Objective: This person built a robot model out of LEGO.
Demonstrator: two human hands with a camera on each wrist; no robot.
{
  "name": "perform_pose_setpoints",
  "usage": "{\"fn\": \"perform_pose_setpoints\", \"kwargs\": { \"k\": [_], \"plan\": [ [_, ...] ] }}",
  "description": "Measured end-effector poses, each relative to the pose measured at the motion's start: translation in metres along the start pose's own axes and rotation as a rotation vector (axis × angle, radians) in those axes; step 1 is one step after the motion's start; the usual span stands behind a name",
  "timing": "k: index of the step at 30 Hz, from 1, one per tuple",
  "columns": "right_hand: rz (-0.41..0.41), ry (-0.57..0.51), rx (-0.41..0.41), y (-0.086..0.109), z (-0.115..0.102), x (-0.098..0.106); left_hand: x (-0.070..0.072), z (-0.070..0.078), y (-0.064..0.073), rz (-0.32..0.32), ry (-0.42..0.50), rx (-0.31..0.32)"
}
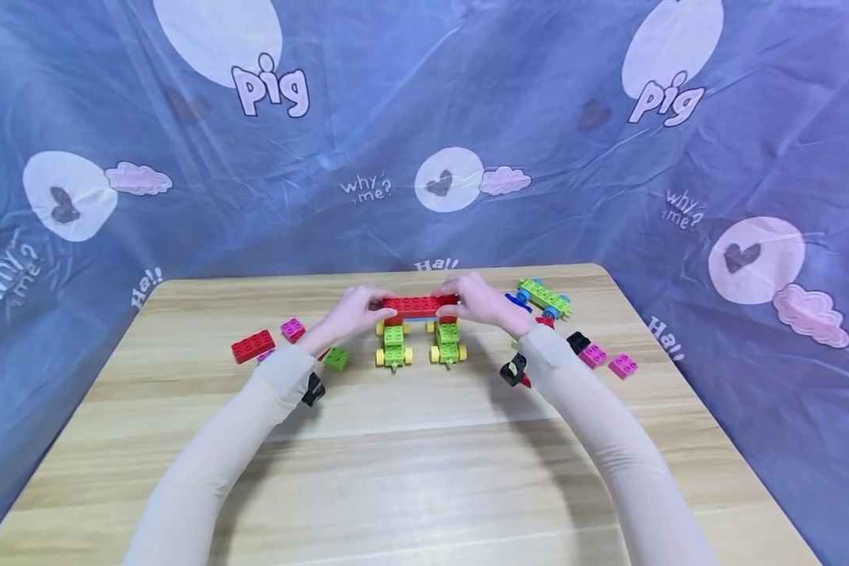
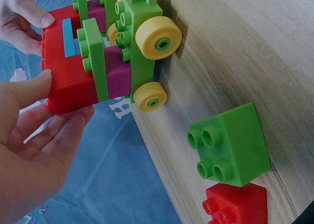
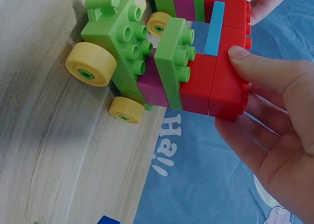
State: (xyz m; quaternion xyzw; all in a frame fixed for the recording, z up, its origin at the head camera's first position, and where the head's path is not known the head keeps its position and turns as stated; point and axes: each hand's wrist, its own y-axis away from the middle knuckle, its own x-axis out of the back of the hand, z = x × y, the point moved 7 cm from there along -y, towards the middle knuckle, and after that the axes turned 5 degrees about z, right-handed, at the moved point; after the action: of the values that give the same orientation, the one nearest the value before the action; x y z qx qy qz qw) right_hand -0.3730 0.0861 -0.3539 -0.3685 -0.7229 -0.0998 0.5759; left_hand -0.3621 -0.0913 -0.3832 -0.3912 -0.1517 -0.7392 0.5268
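Note:
A toy brick build stands on the table, with two green wheeled bases (image 1: 394, 336) on yellow wheels (image 2: 158, 38) at its bottom. Purple bricks (image 2: 118, 70) and green bricks (image 3: 169, 62) are stacked on the bases. Red bricks (image 1: 417, 306) bridge the top, and a light blue brick (image 3: 214, 30) shows beneath them. My left hand (image 1: 356, 308) grips the left end of the red top, thumb on the near face and fingers behind. Likewise, my right hand (image 1: 478, 300) holds the right end between thumb and fingers.
Left of the build lie a red brick (image 1: 252, 346), a pink brick (image 1: 292, 328) and a green brick (image 1: 336, 359). To the right are a green base with blue wheels (image 1: 545, 298), a black piece (image 1: 578, 341) and pink bricks (image 1: 623, 365). A printed blue cloth (image 1: 396, 94) hangs behind.

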Motion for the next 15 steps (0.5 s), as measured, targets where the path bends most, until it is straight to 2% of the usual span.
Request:
{"fn": "perform_pose_setpoints", "kwargs": {
  "k": [9,15],
  "plan": [
    [0.01,0.009,-0.015,0.0005,-0.0016,-0.0005,0.0006,-0.0006,0.0037,0.015,0.019,0.032],
    [0.002,-0.007,-0.053,0.003,0.0013,-0.0011,-0.0008,0.0016,0.0056,-0.023,0.02,0.015]
  ]
}}
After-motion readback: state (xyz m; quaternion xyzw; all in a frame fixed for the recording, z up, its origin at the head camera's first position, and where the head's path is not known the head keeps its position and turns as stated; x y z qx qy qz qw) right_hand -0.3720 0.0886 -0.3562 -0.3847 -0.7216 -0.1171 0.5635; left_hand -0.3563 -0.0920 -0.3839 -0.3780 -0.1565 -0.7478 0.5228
